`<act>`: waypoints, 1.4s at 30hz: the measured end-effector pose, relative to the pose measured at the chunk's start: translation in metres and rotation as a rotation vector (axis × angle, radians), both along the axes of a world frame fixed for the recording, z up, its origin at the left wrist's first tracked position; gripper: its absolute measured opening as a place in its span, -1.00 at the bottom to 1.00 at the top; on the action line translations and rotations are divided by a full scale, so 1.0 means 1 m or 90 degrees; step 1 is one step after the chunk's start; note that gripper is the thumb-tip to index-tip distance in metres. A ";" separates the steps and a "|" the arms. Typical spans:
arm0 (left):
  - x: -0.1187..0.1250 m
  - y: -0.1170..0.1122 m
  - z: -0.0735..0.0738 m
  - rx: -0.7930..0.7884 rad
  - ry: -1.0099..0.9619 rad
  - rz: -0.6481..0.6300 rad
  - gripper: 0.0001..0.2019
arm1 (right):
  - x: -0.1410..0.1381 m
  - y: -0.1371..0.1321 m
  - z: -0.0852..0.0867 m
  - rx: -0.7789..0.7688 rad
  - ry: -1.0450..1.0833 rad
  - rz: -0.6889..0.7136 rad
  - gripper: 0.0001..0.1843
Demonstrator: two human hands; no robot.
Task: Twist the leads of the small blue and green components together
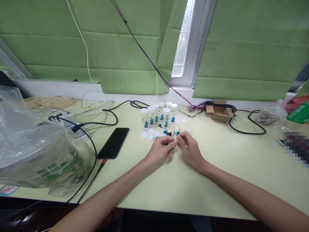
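My left hand (pixel 162 147) and my right hand (pixel 190 149) meet low over the table, their fingertips nearly touching. From the left fingertips rises a thin metal rod (pixel 173 131). The right thumb and forefinger are pinched together, and whatever lies between them is too small to make out. Just beyond the fingers are loose blue-green pieces (pixel 178 132) and a black knob-like piece (pixel 170 133). Behind these stands a cluster of clear tubes (pixel 151 117) with white tops, holding blue or green pieces on thin stems. Loose white caps (pixel 151 137) lie in front of the tubes.
A black phone (pixel 114 143) lies left of my hands, with a red-tipped cable below it. A large plastic bag (pixel 48 154) fills the left side. Black cables (pixel 113 120) run along the back. At the right are a small cardboard box (pixel 219 112) and a green-labelled bottle (pixel 299 113).
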State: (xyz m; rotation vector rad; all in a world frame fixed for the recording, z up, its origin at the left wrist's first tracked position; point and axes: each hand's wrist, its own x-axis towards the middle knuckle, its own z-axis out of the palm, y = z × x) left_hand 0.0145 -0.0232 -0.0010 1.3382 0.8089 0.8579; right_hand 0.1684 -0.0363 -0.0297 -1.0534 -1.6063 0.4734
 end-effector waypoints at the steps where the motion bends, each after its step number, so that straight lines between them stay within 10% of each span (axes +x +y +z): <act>1: 0.000 0.000 0.000 -0.007 -0.001 0.004 -0.70 | 0.000 0.000 0.000 -0.001 0.002 0.003 -0.80; 42: 0.001 0.006 -0.007 -0.163 -0.144 -0.010 -0.70 | 0.000 -0.001 -0.002 0.020 0.028 0.043 -0.81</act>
